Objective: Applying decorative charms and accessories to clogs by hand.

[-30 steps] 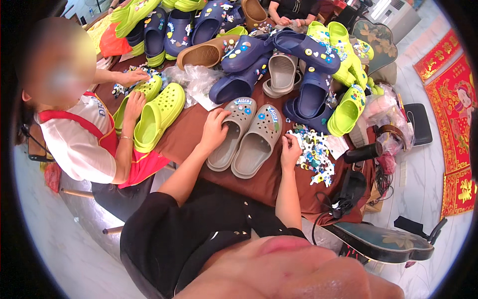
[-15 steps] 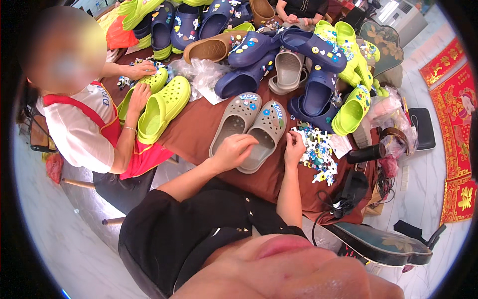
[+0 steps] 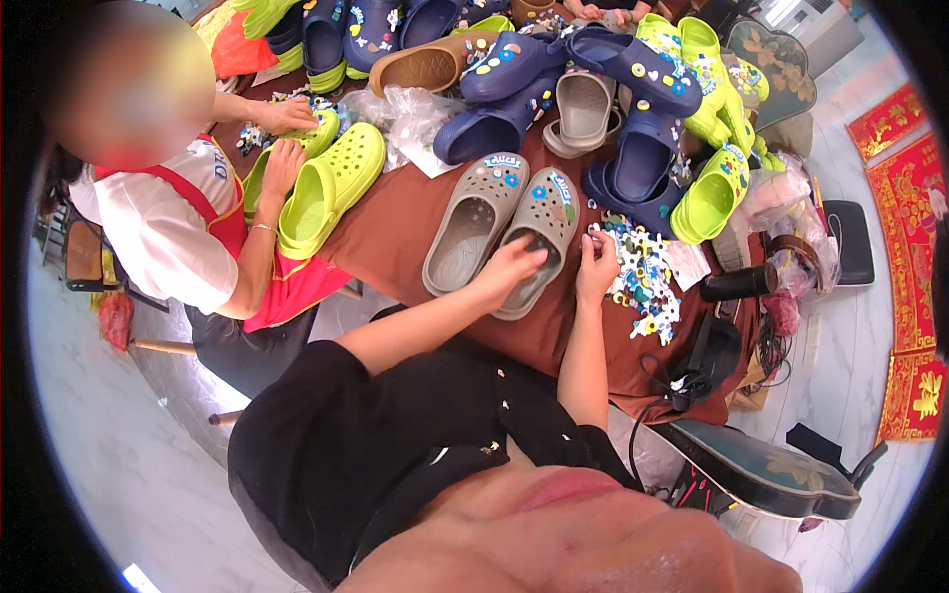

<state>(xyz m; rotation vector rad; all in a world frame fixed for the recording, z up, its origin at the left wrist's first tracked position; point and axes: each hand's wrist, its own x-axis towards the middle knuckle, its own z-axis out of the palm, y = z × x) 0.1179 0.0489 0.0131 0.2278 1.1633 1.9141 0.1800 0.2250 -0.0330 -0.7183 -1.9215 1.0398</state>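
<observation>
Side by side on the brown cloth lie two grey clogs, the left clog [image 3: 474, 223] and the right clog [image 3: 542, 213], both with blue and green charms on their tops. My left hand [image 3: 512, 271] reaches into the foot opening of the right clog, thumb apart and fingers stretched forward; their tips are partly hidden inside. Just right of that clog, my right hand [image 3: 597, 267] is raised with thumb and fingers pinched together. Whatever they hold is too small to name. A spread of small white, blue and yellow charms [image 3: 647, 282] lies beside it.
Navy clogs [image 3: 643, 163], lime clogs [image 3: 714, 193] and a brown clog [image 3: 420, 69] are heaped at the back. Left of me, a person handles a lime clog [image 3: 331, 188]. A black cylindrical object [image 3: 739, 284] and cables [image 3: 682, 381] sit by the table's right edge.
My left hand has moved from above the gap between the grey clogs into the right clog's opening. My right hand stays pinched beside the charms. The whole view has shifted slightly.
</observation>
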